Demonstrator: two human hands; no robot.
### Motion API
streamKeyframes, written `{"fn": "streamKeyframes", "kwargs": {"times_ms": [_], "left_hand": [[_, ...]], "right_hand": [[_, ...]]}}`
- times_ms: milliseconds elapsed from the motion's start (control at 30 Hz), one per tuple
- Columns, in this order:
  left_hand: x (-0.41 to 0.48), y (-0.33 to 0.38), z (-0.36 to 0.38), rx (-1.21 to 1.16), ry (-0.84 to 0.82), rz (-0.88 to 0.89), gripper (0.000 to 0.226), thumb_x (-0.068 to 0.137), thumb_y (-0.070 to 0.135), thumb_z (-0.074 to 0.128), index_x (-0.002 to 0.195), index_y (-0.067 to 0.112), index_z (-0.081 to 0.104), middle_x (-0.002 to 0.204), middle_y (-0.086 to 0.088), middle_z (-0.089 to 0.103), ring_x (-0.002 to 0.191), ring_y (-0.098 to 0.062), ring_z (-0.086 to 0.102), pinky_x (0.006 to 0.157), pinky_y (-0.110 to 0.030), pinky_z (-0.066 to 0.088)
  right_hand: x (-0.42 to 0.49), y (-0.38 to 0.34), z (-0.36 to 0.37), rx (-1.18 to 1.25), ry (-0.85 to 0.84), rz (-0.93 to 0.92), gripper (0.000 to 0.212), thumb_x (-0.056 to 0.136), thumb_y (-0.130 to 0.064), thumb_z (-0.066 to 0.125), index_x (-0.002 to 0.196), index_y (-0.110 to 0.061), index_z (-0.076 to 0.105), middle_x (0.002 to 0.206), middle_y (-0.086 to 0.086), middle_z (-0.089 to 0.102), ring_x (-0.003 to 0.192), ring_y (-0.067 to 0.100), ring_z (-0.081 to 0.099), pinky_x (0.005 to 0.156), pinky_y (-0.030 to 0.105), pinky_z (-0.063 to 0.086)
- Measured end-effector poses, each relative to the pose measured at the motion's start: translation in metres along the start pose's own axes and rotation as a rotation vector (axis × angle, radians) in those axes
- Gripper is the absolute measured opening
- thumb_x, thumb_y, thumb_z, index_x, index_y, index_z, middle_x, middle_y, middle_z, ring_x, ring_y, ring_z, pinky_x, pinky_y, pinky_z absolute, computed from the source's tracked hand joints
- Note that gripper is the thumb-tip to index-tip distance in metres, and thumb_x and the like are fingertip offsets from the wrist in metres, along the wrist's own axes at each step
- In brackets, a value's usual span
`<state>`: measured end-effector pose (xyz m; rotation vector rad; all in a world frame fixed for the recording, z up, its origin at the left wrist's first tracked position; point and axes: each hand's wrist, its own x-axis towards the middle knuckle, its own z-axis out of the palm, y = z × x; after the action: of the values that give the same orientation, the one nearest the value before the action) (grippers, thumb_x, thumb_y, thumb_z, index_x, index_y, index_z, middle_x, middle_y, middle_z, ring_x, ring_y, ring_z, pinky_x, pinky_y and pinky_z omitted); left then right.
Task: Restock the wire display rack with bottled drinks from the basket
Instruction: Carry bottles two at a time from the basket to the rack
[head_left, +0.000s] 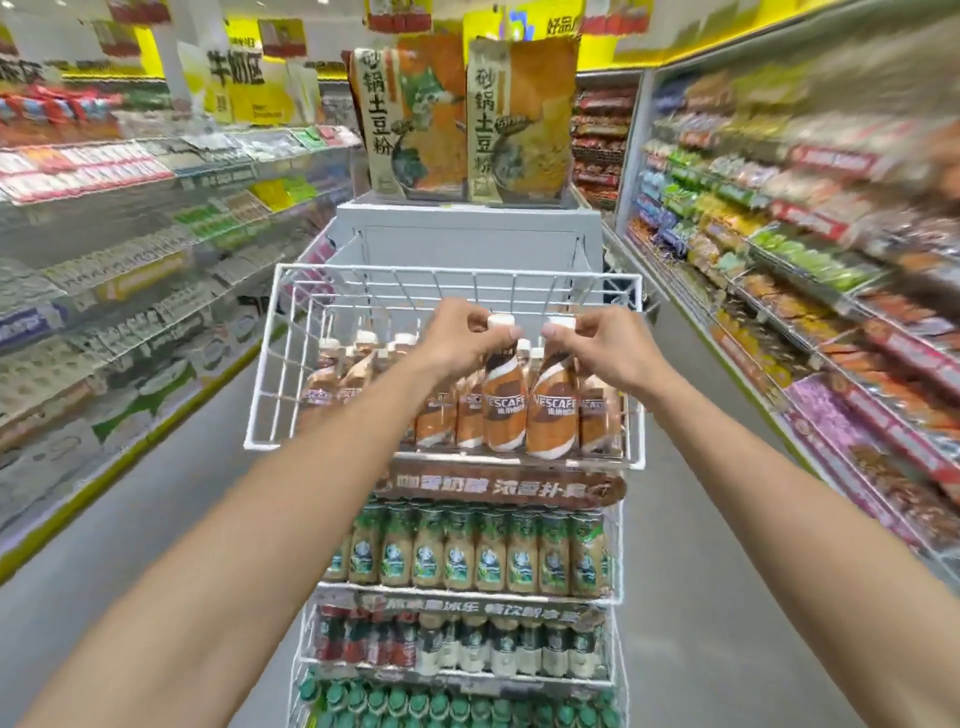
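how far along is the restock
Lower tiers look full. The top tier is partly stocked, with brown bottles mostly along its front right. In hand: the left hand and right hand each grip a bottle by its cap over that tier. Left: set these two down and fill the open space at front left.

A brown-and-white plastic Nescafé bottle (504, 410) with a white cap and its twin bottle (553, 415) are upright and touching at the front edge of the white wire display rack (441, 269), on its top tier near the right corner. The left hand (462, 338) and right hand (602, 343) each pinch one at the neck.
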<state>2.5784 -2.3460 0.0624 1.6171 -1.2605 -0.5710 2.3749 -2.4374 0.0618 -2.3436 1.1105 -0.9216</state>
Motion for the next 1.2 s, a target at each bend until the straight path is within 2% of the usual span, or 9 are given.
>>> {"fn": "streamKeyframes", "kwargs": {"times_ms": [67, 133, 333, 433, 600, 767, 933, 1100, 1200], "left_hand": [[0.022, -0.003, 0.022, -0.028, -0.056, -0.013, 0.044, 0.08, 0.038, 0.085, 0.091, -0.002, 0.074, 0.088, -0.016, 0.077, 0.079, -0.024, 0.07, 0.078, -0.046, 0.058], [0.039, -0.009, 0.042, -0.012, -0.115, -0.028, 0.047, 0.078, 0.045, 0.085, 0.088, 0.0, 0.074, 0.083, -0.014, 0.077, 0.074, -0.022, 0.067, 0.07, -0.043, 0.053], [0.071, -0.021, 0.066, 0.05, -0.2, -0.104, 0.054, 0.081, 0.051, 0.08, 0.085, -0.001, 0.068, 0.08, -0.012, 0.075, 0.071, -0.033, 0.069, 0.072, -0.04, 0.059], [0.082, -0.029, 0.062, 0.064, -0.252, -0.14, 0.039, 0.081, 0.05, 0.081, 0.085, 0.015, 0.064, 0.075, -0.01, 0.058, 0.066, -0.021, 0.05, 0.063, -0.035, 0.042], [0.089, -0.03, 0.057, 0.065, -0.33, -0.192, 0.056, 0.077, 0.053, 0.082, 0.092, 0.0, 0.07, 0.075, -0.009, 0.063, 0.066, -0.021, 0.054, 0.065, -0.037, 0.048], [0.087, -0.028, 0.05, 0.054, -0.371, -0.192, 0.055, 0.078, 0.049, 0.081, 0.099, -0.001, 0.071, 0.088, -0.019, 0.077, 0.06, -0.02, 0.06, 0.061, -0.032, 0.052], [0.08, -0.025, 0.053, 0.052, -0.345, -0.162, 0.052, 0.083, 0.049, 0.078, 0.094, -0.001, 0.069, 0.076, -0.015, 0.068, 0.061, -0.022, 0.057, 0.061, -0.034, 0.049], [0.076, -0.017, 0.053, 0.207, -0.207, -0.002, 0.048, 0.086, 0.051, 0.075, 0.084, 0.004, 0.074, 0.079, -0.005, 0.075, 0.07, -0.02, 0.068, 0.074, -0.039, 0.058], [0.076, 0.0, 0.044, 0.424, -0.052, 0.266, 0.044, 0.09, 0.055, 0.065, 0.085, 0.012, 0.072, 0.091, -0.007, 0.076, 0.086, -0.026, 0.07, 0.084, -0.047, 0.059]], "right_hand": [[0.003, 0.02, -0.01, -0.075, 0.038, 0.053, 0.061, 0.09, -0.063, 0.068, 0.058, -0.011, 0.068, 0.056, 0.002, 0.07, 0.056, 0.016, 0.066, 0.058, 0.032, 0.048], [0.005, 0.04, -0.013, -0.122, 0.045, 0.103, 0.06, 0.089, -0.063, 0.068, 0.062, -0.01, 0.073, 0.059, 0.002, 0.072, 0.059, 0.017, 0.069, 0.06, 0.037, 0.055], [0.018, 0.052, -0.004, -0.167, -0.01, 0.171, 0.07, 0.084, -0.073, 0.063, 0.074, -0.006, 0.078, 0.065, 0.008, 0.074, 0.065, 0.026, 0.072, 0.065, 0.044, 0.06], [0.026, 0.047, 0.007, -0.225, -0.048, 0.188, 0.06, 0.092, -0.058, 0.069, 0.067, -0.004, 0.072, 0.063, 0.008, 0.071, 0.061, 0.024, 0.068, 0.062, 0.039, 0.057], [0.031, 0.047, 0.011, -0.26, -0.065, 0.227, 0.058, 0.095, -0.052, 0.069, 0.053, -0.016, 0.054, 0.052, -0.004, 0.051, 0.052, 0.015, 0.049, 0.048, 0.028, 0.034], [0.032, 0.048, 0.014, -0.247, -0.073, 0.251, 0.056, 0.094, -0.054, 0.069, 0.062, -0.008, 0.067, 0.053, -0.001, 0.059, 0.051, 0.015, 0.054, 0.052, 0.031, 0.043], [0.026, 0.048, 0.017, -0.207, -0.035, 0.278, 0.059, 0.094, -0.058, 0.067, 0.081, -0.002, 0.078, 0.071, 0.007, 0.075, 0.072, 0.024, 0.073, 0.065, 0.036, 0.057], [0.012, 0.037, 0.006, -0.178, -0.001, 0.264, 0.051, 0.101, -0.055, 0.058, 0.094, -0.009, 0.079, 0.088, 0.003, 0.077, 0.084, 0.018, 0.07, 0.071, 0.032, 0.052], [-0.004, 0.027, -0.017, -0.196, 0.088, 0.201, 0.046, 0.105, -0.049, 0.052, 0.105, -0.011, 0.077, 0.094, 0.0, 0.074, 0.082, 0.013, 0.061, 0.069, 0.026, 0.04]]}}
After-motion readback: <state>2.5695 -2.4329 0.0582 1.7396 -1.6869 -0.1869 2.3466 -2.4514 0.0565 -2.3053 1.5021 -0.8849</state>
